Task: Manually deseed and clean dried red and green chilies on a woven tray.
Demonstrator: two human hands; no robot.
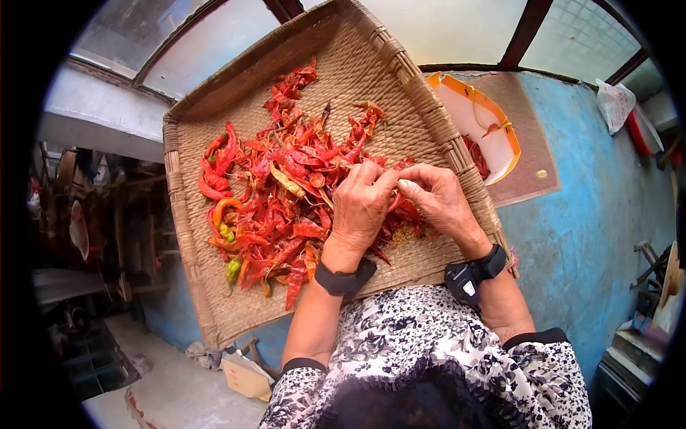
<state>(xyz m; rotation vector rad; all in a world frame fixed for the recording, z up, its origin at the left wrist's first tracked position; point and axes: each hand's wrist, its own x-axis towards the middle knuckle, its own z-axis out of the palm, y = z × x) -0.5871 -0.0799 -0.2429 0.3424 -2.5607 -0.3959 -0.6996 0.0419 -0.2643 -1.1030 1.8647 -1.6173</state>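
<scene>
A woven basket tray [187, 247] with raised sides holds a heap of dried red chili peppers [286, 161]. Over the right part of the heap, my left hand [361, 204] and my right hand [441, 201] meet with fingertips pinched together. A red chili pepper [394, 202] shows between them, mostly hidden by the fingers. Loose yellow seeds [409, 232] lie on the weave below my hands. At the heap's left edge are plump, glossy red peppers [218, 171] and a green one [233, 270].
Beyond the tray's right side, an orange-and-white paper bag [493, 107] with red peppers inside lies on a brown mat [532, 154]. The floor [579, 207] is painted blue. Windows [450, 32] run along the far side. Cluttered shelves [93, 207] stand at left, wooden items at right.
</scene>
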